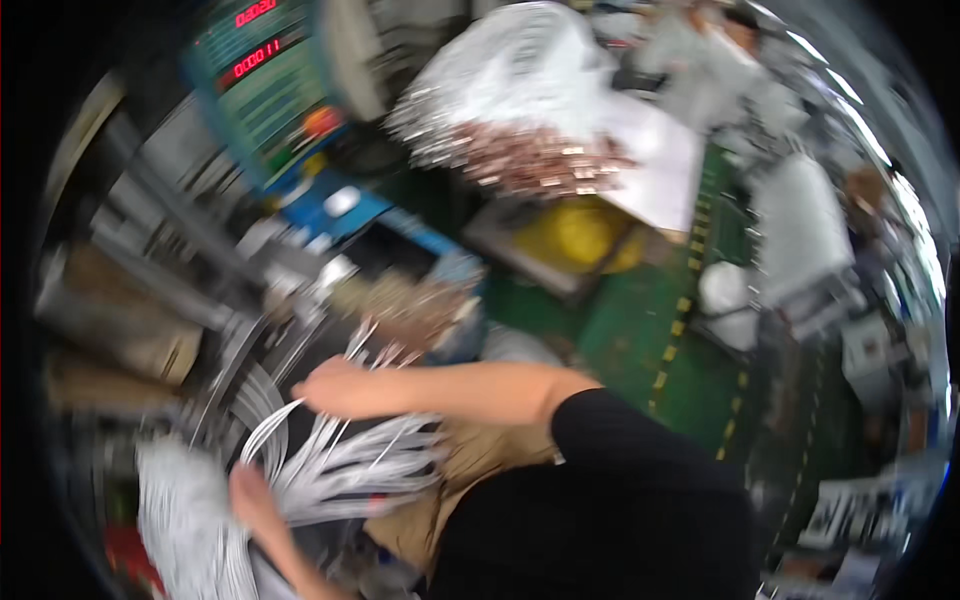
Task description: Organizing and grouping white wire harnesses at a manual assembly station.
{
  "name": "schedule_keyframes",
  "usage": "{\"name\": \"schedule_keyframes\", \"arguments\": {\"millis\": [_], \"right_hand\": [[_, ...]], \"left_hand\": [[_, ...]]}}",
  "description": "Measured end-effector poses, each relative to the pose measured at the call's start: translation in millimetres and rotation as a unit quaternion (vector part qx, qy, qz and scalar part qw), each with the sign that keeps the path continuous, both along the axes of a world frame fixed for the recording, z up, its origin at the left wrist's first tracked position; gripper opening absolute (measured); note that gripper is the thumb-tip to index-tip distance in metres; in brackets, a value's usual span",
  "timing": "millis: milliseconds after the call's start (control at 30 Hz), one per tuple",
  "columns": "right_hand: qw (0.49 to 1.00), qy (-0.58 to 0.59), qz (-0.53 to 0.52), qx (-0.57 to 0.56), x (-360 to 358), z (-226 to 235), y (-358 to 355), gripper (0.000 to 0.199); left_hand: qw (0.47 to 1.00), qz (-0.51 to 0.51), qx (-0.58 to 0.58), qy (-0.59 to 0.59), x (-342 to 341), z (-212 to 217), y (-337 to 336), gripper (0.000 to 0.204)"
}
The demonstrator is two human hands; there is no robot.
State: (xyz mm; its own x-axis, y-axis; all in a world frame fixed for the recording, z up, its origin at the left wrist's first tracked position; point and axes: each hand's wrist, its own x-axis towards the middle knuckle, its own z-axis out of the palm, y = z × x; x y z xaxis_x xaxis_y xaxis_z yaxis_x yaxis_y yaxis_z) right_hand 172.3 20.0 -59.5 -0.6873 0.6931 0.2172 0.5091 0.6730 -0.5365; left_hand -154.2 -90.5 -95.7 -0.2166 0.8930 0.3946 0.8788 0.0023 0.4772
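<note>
A white cable arcs between my two hands. My right hand is closed on its upper end, with the forearm reaching in from the right. Lower down, my left hand pinches the other end of the arc, though motion smears its fingers. Just right of my left hand lies a loose fan of white cables. To its left is a thick bundle of white cables. Copper-coloured strand ends show beyond my right hand.
A blue-green machine panel with red digits stands at the far left. Beyond, a large heap of white cables with copper-coloured ends rests on a stand. Brown cardboard lies near my body. Blurred people are far off, beyond the green floor.
</note>
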Motion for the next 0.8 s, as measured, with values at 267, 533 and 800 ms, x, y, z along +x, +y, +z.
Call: {"name": "schedule_keyframes", "arguments": {"millis": [267, 533, 800], "right_hand": [[0.98, -0.04, -0.036, 0.193, 16.1, 1.0, -20.3, 0.015], [0.934, -0.009, 0.122, 0.336, 30.7, 15.1, -46.0, 0.016], [0.959, 0.085, 0.134, 0.234, 30.6, 13.1, -39.6, 0.023]], "left_hand": [[0.967, -0.247, -0.061, -0.013, 104.0, 61.2, 37.0, 0.034], [0.824, -0.226, -0.362, -0.374, 180.6, 110.1, -31.8, 0.028], [0.559, -0.212, -0.396, -0.697, 147.6, 65.8, -24.3, 0.019]]}}
